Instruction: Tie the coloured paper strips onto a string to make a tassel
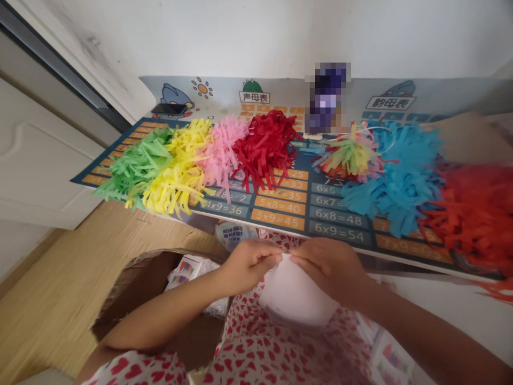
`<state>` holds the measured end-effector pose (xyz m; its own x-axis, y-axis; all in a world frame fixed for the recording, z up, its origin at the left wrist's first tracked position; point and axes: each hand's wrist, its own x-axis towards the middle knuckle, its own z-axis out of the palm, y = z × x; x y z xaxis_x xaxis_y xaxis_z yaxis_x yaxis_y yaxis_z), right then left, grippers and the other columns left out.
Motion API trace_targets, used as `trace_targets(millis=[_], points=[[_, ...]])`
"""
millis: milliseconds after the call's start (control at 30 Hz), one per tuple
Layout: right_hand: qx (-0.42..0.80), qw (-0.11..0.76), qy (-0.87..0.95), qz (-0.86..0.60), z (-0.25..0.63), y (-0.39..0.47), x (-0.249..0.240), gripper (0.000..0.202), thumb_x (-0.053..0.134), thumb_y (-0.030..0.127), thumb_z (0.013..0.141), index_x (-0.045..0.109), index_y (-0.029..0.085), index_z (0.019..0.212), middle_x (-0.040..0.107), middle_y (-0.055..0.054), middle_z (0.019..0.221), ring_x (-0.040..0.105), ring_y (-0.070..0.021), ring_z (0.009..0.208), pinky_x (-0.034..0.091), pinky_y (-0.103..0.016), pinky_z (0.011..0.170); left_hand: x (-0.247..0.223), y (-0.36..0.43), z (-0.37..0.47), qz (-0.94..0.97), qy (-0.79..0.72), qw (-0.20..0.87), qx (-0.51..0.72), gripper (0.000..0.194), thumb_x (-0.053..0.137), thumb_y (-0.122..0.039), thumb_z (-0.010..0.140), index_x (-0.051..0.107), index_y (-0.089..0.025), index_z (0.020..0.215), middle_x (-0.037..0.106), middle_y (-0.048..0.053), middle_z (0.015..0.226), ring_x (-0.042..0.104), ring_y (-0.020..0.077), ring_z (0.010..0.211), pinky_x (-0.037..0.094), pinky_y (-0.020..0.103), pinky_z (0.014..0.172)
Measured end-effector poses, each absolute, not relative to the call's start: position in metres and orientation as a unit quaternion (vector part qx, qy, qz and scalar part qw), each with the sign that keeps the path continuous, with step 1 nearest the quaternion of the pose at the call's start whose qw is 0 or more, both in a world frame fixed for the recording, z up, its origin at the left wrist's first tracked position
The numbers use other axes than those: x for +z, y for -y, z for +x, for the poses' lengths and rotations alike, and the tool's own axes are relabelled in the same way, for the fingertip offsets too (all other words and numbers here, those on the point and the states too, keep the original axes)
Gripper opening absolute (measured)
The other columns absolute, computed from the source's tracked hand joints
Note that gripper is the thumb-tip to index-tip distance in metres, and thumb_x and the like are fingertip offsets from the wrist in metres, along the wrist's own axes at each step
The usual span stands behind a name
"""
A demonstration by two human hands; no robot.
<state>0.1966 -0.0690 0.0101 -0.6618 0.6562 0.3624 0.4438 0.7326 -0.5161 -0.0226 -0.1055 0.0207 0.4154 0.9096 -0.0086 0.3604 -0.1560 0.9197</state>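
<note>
A white, pouch-like thing [298,297] with a rounded lower edge hangs over the lap; I cannot make out exactly what it is. Its upper edge is pinched between the thumb and fingers of my left hand [254,264]. Close beside, my right hand [328,267] grips the same edge, its fingertips almost meeting the left ones. Both hands are closed, just below the table's front edge. On the table lie fringed paper bunches: green [140,160], yellow [176,171], pink [224,144], dark red [268,149], blue [401,176] and orange-red [476,214].
A small multicoloured tassel [355,155] with a white string lies by the blue bunch. The table mat [276,206] is printed with multiplication sums. A dark phone [172,109] lies at the back left. Below left stands an open cardboard box [120,289] with plastic-wrapped printed packs [188,270].
</note>
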Motion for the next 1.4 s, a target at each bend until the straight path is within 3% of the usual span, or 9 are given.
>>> trace_targets(millis=[167,333,500,667,800,1100,1233,1300,1400], points=[[0.201,0.262,0.889,-0.318,0.194,0.069,0.016,0.028,0.049,0.030,0.099,0.072,0.021,0.086,0.073,-0.002,0.078,0.065,-0.0146,0.073,0.041,-0.025,0.068,0.020,0.112,-0.020,0.711,-0.474,0.420,0.307,0.029,0.048,-0.028,0.097,0.073,-0.016,0.088,0.071,0.005,0.081,0.066,0.0172,0.081,0.048,0.025,0.075],[0.164,0.285,0.888,-0.320,0.187,0.072,0.018,0.032,0.046,0.027,0.099,0.070,0.020,0.081,0.071,-0.002,0.073,0.064,-0.0143,0.070,0.038,-0.026,0.066,0.018,0.117,-0.014,0.719,-0.480,0.385,0.324,0.025,0.048,-0.025,0.097,0.071,-0.017,0.101,0.072,0.006,0.092,0.067,0.0167,0.086,0.049,0.026,0.079],[0.124,0.248,0.901,-0.335,0.197,0.071,0.018,0.029,0.051,0.027,0.096,0.071,0.021,0.077,0.071,-0.002,0.069,0.063,-0.0151,0.064,0.036,-0.027,0.061,0.009,0.118,-0.008,0.710,-0.520,0.315,0.357,0.020,0.054,-0.025,0.094,0.073,-0.019,0.090,0.075,0.003,0.084,0.068,0.0151,0.078,0.050,0.023,0.073],[0.325,0.293,0.734,-0.519,0.243,0.078,-0.008,0.022,0.063,0.041,0.087,0.074,0.021,0.088,0.075,-0.003,0.081,0.068,-0.0172,0.073,0.046,-0.024,0.065,0.005,0.115,-0.014,0.677,-0.555,0.309,0.371,0.021,0.056,-0.028,0.092,0.074,-0.020,0.086,0.076,0.003,0.086,0.069,0.0162,0.078,0.052,0.023,0.073],[0.473,0.352,0.569,-0.574,0.258,0.093,-0.037,0.034,0.061,0.048,0.084,0.070,0.017,0.075,0.069,-0.001,0.067,0.061,-0.0158,0.061,0.046,-0.024,0.057,0.002,0.112,-0.015,0.667,-0.563,0.331,0.360,0.023,0.056,-0.032,0.092,0.076,-0.020,0.088,0.076,0.004,0.089,0.069,0.0173,0.078,0.052,0.024,0.072],[0.467,0.402,0.538,-0.575,0.257,0.100,-0.032,0.032,0.060,0.043,0.079,0.069,0.017,0.062,0.057,0.001,0.053,0.050,-0.0120,0.052,0.039,-0.021,0.049,0.001,0.104,-0.012,0.652,-0.561,0.381,0.341,0.023,0.059,-0.036,0.090,0.073,-0.019,0.085,0.073,0.005,0.084,0.066,0.0175,0.076,0.053,0.025,0.070],[0.431,0.407,0.563,-0.575,0.260,0.102,-0.032,0.035,0.060,0.041,0.082,0.067,0.017,0.058,0.055,0.001,0.051,0.049,-0.0119,0.051,0.039,-0.021,0.049,0.014,0.097,0.000,0.686,-0.547,0.343,0.336,0.027,0.057,-0.036,0.091,0.070,-0.020,0.109,0.071,0.008,0.098,0.066,0.0197,0.090,0.052,0.029,0.079],[0.423,0.403,0.584,-0.564,0.262,0.102,-0.031,0.035,0.060,0.041,0.084,0.067,0.017,0.059,0.057,0.000,0.052,0.050,-0.0123,0.051,0.040,-0.022,0.049,0.023,0.091,0.008,0.728,-0.514,0.339,0.302,0.025,0.055,-0.035,0.093,0.072,-0.020,0.101,0.072,0.007,0.095,0.066,0.0191,0.089,0.050,0.028,0.079],[0.414,0.391,0.609,-0.553,0.264,0.103,-0.031,0.036,0.059,0.042,0.086,0.070,0.017,0.062,0.061,-0.001,0.054,0.052,-0.0132,0.052,0.041,-0.022,0.049,0.032,0.082,0.018,0.760,-0.474,0.364,0.254,0.035,0.048,-0.033,0.096,0.071,-0.018,0.074,0.070,0.004,0.075,0.063,0.0154,0.071,0.047,0.024,0.065]])
